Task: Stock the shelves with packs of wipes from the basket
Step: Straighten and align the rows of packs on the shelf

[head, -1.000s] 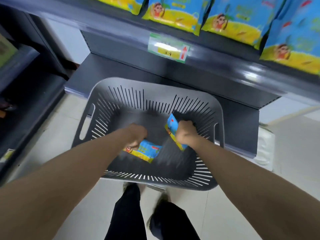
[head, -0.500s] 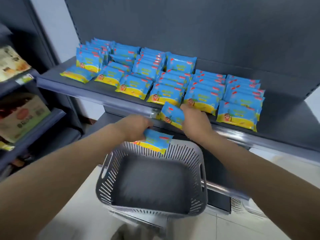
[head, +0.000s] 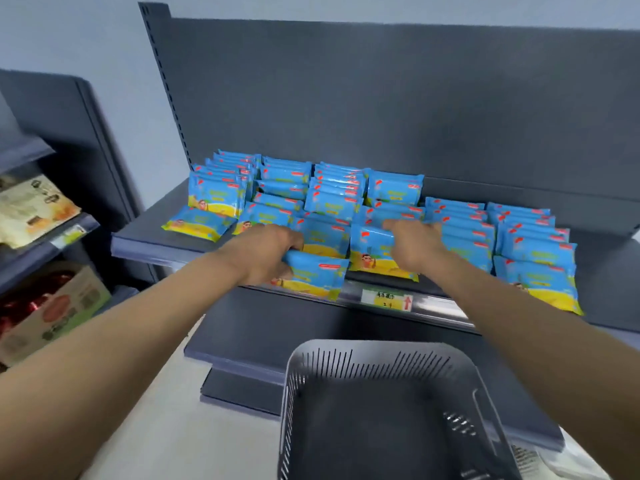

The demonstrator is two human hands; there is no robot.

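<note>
Grey shop shelf, stocked in rows with blue-and-yellow packs of wipes. One pack was held at the front edge, the grip of the left hand closed round its end. The right hand was laid on a front-row pack, grip wide, forefinger extended. A grey slotted basket was set below.

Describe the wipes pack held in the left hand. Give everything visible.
The soft blue-and-yellow plastic wipes pack is a flat, pillow-like pouch: blue upper face with a small red label strip, yellow lower band, crimped right end. It lies face up, slightly tilted, over the front edge of the dark grey metal shelf, before the stocked rows. The left grip, a bare hand, curls round its left end, hiding that part. Whether it rests on the shelf is unclear.
</note>
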